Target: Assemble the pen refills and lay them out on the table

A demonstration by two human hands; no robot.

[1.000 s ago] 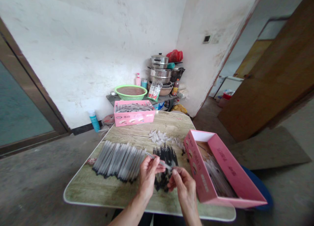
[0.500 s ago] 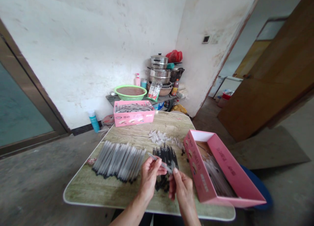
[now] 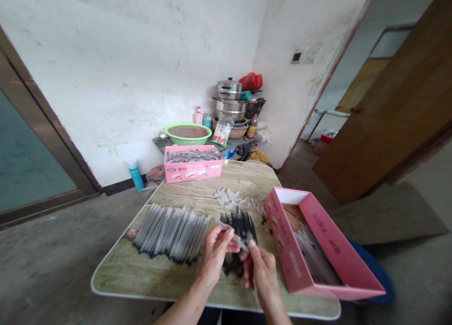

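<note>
A translucent pen barrel (image 3: 240, 242) slants between my hands above the table. My left hand (image 3: 213, 254) is closed on it, thumb and fingers around its middle. At its lower right end, my right hand (image 3: 263, 266) pinches with thumb and fingertips, partly hiding that tip. Beneath the hands lies a bunch of black pen refills (image 3: 240, 221), some covered by the fingers. To the left, a neat row of clear pens with black ends (image 3: 169, 231) rests on the table. Small whitish translucent pieces (image 3: 228, 198) are heaped beyond the refills.
An open pink box (image 3: 294, 254) with long clear pieces stands at the table's right edge. Another pink box (image 3: 192, 170), full of pens, sits at the far left of the wooden-patterned table (image 3: 120, 278). Behind are a green basin (image 3: 187, 139) and stacked pots (image 3: 230, 109).
The pen barrel and both hands have shifted very slightly right and down. Both hands keep the same hold; the piles look unchanged.
</note>
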